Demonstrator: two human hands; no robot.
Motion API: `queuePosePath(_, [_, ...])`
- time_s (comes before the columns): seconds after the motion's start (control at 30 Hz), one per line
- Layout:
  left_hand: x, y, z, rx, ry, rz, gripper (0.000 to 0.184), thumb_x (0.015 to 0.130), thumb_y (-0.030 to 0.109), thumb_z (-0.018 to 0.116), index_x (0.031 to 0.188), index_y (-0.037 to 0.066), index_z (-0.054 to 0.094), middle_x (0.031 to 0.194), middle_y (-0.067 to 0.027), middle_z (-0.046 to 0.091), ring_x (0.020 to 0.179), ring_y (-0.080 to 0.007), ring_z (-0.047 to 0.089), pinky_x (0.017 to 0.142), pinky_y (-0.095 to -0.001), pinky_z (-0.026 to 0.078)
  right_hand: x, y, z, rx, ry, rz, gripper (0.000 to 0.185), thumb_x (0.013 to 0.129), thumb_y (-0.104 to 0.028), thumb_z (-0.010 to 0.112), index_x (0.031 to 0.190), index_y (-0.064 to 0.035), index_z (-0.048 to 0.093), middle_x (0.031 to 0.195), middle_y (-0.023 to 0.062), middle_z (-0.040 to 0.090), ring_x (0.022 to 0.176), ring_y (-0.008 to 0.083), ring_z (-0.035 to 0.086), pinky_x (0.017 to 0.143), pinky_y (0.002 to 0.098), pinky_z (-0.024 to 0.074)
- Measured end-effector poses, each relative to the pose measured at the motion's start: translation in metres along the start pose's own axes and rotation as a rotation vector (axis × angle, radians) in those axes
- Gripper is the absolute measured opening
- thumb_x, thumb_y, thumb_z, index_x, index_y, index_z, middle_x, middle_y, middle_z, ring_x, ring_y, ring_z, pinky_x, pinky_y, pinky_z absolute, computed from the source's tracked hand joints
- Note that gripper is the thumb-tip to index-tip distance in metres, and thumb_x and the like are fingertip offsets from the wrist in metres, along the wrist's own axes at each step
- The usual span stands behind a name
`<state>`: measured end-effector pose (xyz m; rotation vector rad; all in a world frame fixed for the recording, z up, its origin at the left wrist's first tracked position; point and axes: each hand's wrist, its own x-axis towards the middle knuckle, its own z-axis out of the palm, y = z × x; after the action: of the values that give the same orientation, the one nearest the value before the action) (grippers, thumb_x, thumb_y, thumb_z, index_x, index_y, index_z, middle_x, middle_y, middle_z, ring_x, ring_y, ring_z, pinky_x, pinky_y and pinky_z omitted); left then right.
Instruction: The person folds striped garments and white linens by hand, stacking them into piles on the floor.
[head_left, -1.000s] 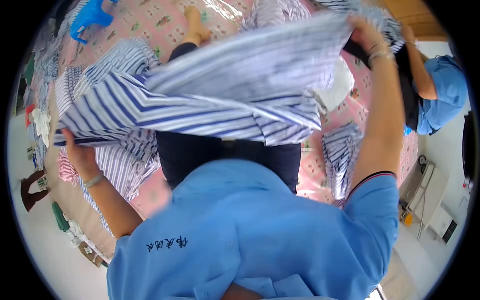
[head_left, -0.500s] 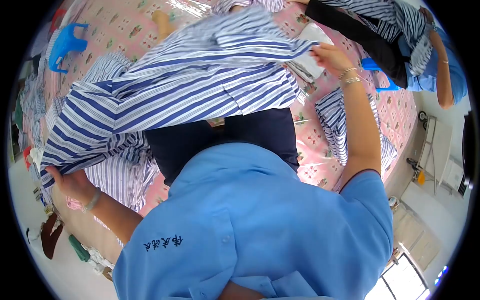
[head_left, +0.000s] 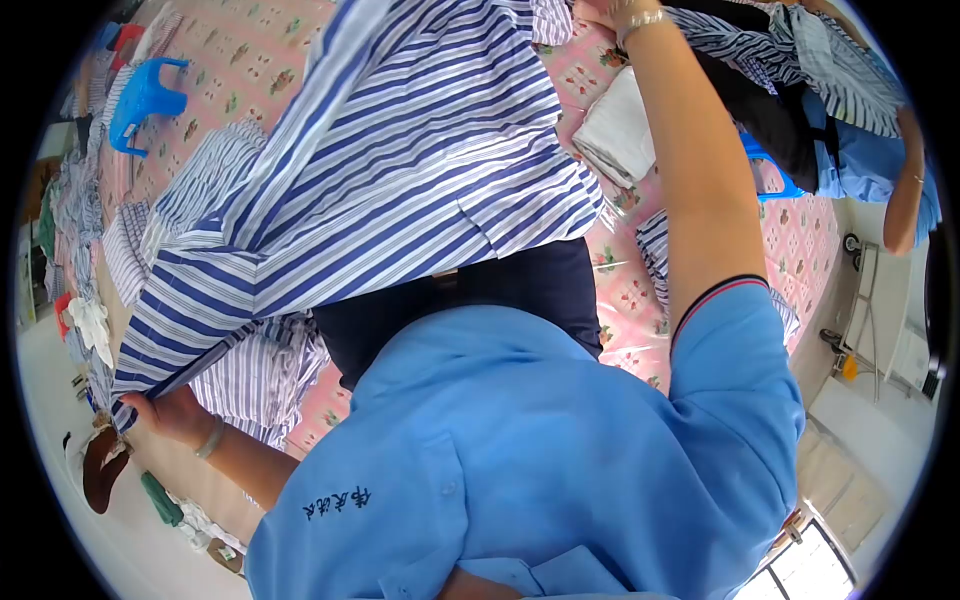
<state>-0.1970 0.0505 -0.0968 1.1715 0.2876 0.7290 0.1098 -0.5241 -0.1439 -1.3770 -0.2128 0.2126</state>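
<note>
A blue-and-white striped shirt [head_left: 420, 170] is spread across my lap and stretches up past the top of the view. At the lower left, my left hand [head_left: 175, 412] is closed on the end of its sleeve, thumb on top. My right hand [head_left: 612, 14] is raised far forward at the top edge, fingers curled beside the shirt's upper part. The frame cuts off some of that hand, so its grip is partly hidden. Dark trousers [head_left: 450, 285] show under the shirt's lower edge.
Pink flowered sheeting [head_left: 630, 285] covers the surface around me. Folded white cloth [head_left: 615, 130] lies at right, striped garments [head_left: 255, 380] at left. A blue stool [head_left: 148, 105] stands far left. At upper right another person [head_left: 880, 165] handles striped clothing.
My right hand has moved forward and up to the frame's top edge, and the shirt's upper part has risen and opened out. My left hand keeps the sleeve end, shifting slightly right and down.
</note>
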Motion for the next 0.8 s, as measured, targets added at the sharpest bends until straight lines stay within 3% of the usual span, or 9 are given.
queuePosePath(0.03, [0.001,0.0,-0.004,-0.012,-0.005,-0.008,0.062,0.087,0.038,0.051,0.132,-0.001,0.032,0.138,-0.0138,0.033,0.127,-0.0281,0.031,0.105,-0.0442,0.02,-0.008,0.021,-0.003,-0.196,0.0,0.191,0.037,0.089,-0.027,0.048,0.117,-0.0045,0.052,0.115,0.0109,0.055,0.096,0.0216,0.056,0.084,0.0333,0.0441])
queuePosePath(0.13, [0.008,-0.006,-0.012,-0.019,-0.012,-0.051,0.062,0.087,0.038,0.051,0.133,0.001,0.032,0.138,-0.0137,0.032,0.127,-0.0288,0.031,0.105,-0.0453,0.02,-0.036,0.081,-0.026,-0.184,0.09,0.394,0.016,0.086,-0.02,0.058,0.087,-0.0045,0.057,0.075,0.0033,0.061,0.063,0.0068,0.053,0.058,0.0198,0.044])
queuePosePath(0.33, [0.015,-0.016,-0.02,0.027,-0.09,-0.043,0.058,0.087,0.036,0.053,0.132,0.003,0.035,0.138,-0.0125,0.034,0.126,-0.0277,0.033,0.105,-0.0445,0.022,-0.04,0.12,-0.019,-0.071,-0.046,0.604,0.02,0.085,-0.016,0.058,0.098,-0.0013,0.056,0.09,0.0081,0.063,0.082,0.0145,0.06,0.075,0.0248,0.0485])
queuePosePath(0.43, [0.013,-0.014,-0.024,-0.001,-0.061,-0.057,0.057,0.088,0.035,0.052,0.132,0.003,0.035,0.137,-0.0122,0.034,0.125,-0.0276,0.033,0.105,-0.0445,0.021,-0.044,0.101,-0.009,0.059,-0.068,0.375,0.02,0.09,-0.017,0.051,0.103,-0.0017,0.054,0.103,0.0084,0.059,0.097,0.0156,0.057,0.084,0.0252,0.0458])
queuePosePath(0.57, [0.008,-0.013,-0.028,0.019,-0.014,-0.059,0.057,0.089,0.037,0.05,0.131,0.001,0.035,0.135,-0.0128,0.037,0.124,-0.0276,0.035,0.104,-0.0428,0.024,-0.089,0.149,-0.016,-0.168,0.003,0.811,0.015,0.087,-0.022,0.055,0.093,-0.0087,0.052,0.082,0.001,0.056,0.066,0.0103,0.051,0.058,0.0247,0.041])
queuePosePath(0.63, [0.012,-0.017,-0.027,0.005,-0.025,-0.067,0.055,0.088,0.035,0.05,0.13,0.003,0.037,0.136,-0.0128,0.037,0.124,-0.0277,0.035,0.104,-0.0437,0.023,-0.096,0.158,-0.01,-0.082,0.049,0.811,0.014,0.086,-0.025,0.055,0.087,-0.0114,0.051,0.071,-0.0033,0.048,0.058,0.008,0.041,0.051,0.0226,0.0327])
queuePosePath(0.67, [0.012,-0.017,-0.029,0.001,-0.034,-0.078,0.053,0.088,0.034,0.051,0.13,0.004,0.039,0.136,-0.0127,0.037,0.124,-0.0278,0.035,0.105,-0.0445,0.023,-0.094,0.165,-0.016,-0.135,0.027,0.852,0.022,0.087,-0.027,0.055,0.103,-0.0128,0.05,0.092,-0.0023,0.056,0.078,0.0091,0.051,0.067,0.0269,0.0423])
queuePosePath(0.73, [0.014,-0.023,-0.034,0.0,-0.062,-0.041,0.046,0.088,0.031,0.053,0.124,0.003,0.043,0.129,-0.0102,0.044,0.119,-0.0249,0.041,0.102,-0.0428,0.028,-0.087,0.208,-0.034,-0.125,-0.047,0.67,0.025,0.087,-0.026,0.053,0.105,-0.0095,0.05,0.088,-0.0021,0.055,0.074,0.0099,0.048,0.063,0.0266,0.041])
queuePosePath(0.8, [0.017,-0.029,-0.054,0.051,-0.003,0.004,0.046,0.087,0.03,0.054,0.123,0.003,0.044,0.126,-0.009,0.047,0.117,-0.0233,0.043,0.101,-0.0407,0.029,-0.074,0.158,-0.007,-0.849,-0.262,0.646,0.036,0.085,-0.031,0.052,0.108,-0.0043,0.049,0.085,0.0043,0.056,0.074,0.0131,0.05,0.064,0.0279,0.0429])
